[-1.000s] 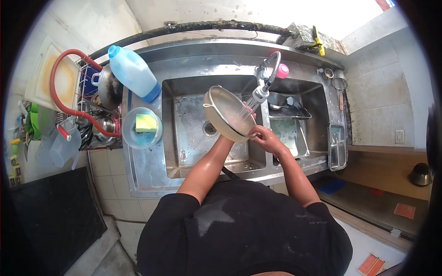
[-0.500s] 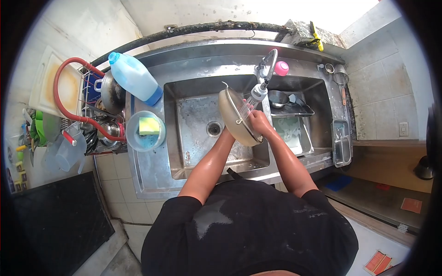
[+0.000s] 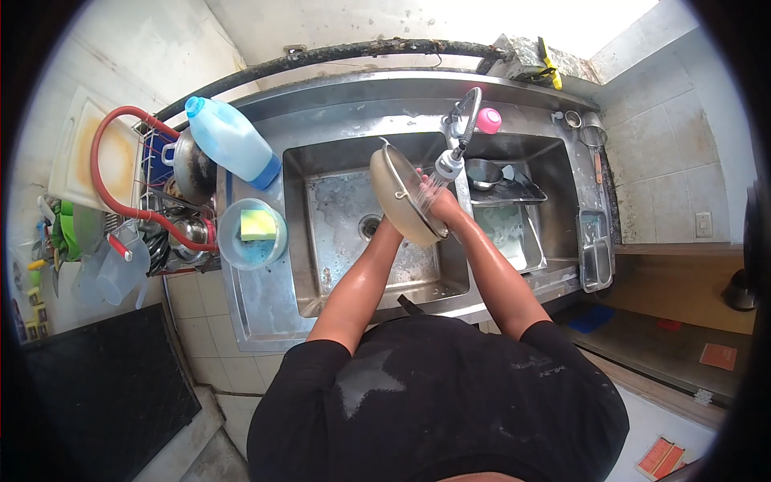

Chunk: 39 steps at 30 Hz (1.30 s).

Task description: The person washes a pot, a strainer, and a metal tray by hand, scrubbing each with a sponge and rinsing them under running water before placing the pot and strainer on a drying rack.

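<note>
Tilted over the left sink basin (image 3: 337,277), a large round strainer (image 3: 391,197) with beige mesh, a metal rim and a small hook is held up off the bottom. My left hand supports it from its outer side; the strainer hides the fingers. My right hand (image 3: 438,202) is at the strainer's inner side, under the spray, with its fingers stretched out and partly blurred by water. Just above that hand, a white spray head (image 3: 448,165) on a flexible metal faucet (image 3: 474,104) pours water onto the hand and strainer.
In the right basin are a metal bowl (image 3: 485,173) on a dark tray (image 3: 510,193) and a container of cloudy water (image 3: 507,233). Left of the sink stand a tub (image 3: 253,255) with a yellow-green sponge (image 3: 258,225), a big bottle (image 3: 233,140) and a dish rack (image 3: 152,181).
The strainer has shifted slightly left and up. My right hand has moved a little with it and stays under the running water.
</note>
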{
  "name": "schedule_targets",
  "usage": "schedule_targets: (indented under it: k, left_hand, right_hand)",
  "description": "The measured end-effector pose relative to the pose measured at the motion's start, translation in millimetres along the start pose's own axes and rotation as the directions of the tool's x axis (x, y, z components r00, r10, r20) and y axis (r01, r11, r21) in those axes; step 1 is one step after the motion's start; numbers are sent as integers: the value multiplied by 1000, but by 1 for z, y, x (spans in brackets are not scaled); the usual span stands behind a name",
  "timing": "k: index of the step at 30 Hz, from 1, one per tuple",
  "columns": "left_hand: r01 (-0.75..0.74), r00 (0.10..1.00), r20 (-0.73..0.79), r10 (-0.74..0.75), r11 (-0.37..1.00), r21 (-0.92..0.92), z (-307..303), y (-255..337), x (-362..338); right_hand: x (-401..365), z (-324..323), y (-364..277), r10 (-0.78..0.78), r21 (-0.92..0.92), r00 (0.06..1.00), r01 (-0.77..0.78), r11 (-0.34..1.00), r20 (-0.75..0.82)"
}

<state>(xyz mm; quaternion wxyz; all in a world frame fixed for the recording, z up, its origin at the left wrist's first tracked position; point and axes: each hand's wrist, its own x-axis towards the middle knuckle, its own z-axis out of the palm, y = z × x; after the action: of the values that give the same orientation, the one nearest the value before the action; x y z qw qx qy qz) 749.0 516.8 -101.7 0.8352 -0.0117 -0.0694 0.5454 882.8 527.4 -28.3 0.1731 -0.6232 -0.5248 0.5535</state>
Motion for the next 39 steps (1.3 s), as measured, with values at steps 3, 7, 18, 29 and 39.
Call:
schedule_targets:
  k: [3, 7, 18, 29, 39]
  left_hand:
    - [-15, 988, 154, 15, 1000, 1, 12, 23, 8]
    - [-112, 990, 78, 121, 988, -103, 63, 41, 9]
    - [-249, 932, 24, 361, 591, 767, 55, 33, -21]
    - [181, 732, -429, 529, 457, 871, 52, -50, -20]
    - [354, 707, -664, 244, 691, 630, 61, -53, -16]
  right_hand:
    - [-9, 3, -11, 23, 343, 996, -51, 938, 86]
    - [-22, -23, -39, -32, 434, 863, -221, 874, 504]
    - [22, 1, 15, -475, -64, 832, 478, 876, -287]
    - [-15, 9, 5, -369, -52, 871, 373, 926, -326]
    - [-53, -3, 2, -479, -481, 797, 277, 832, -369]
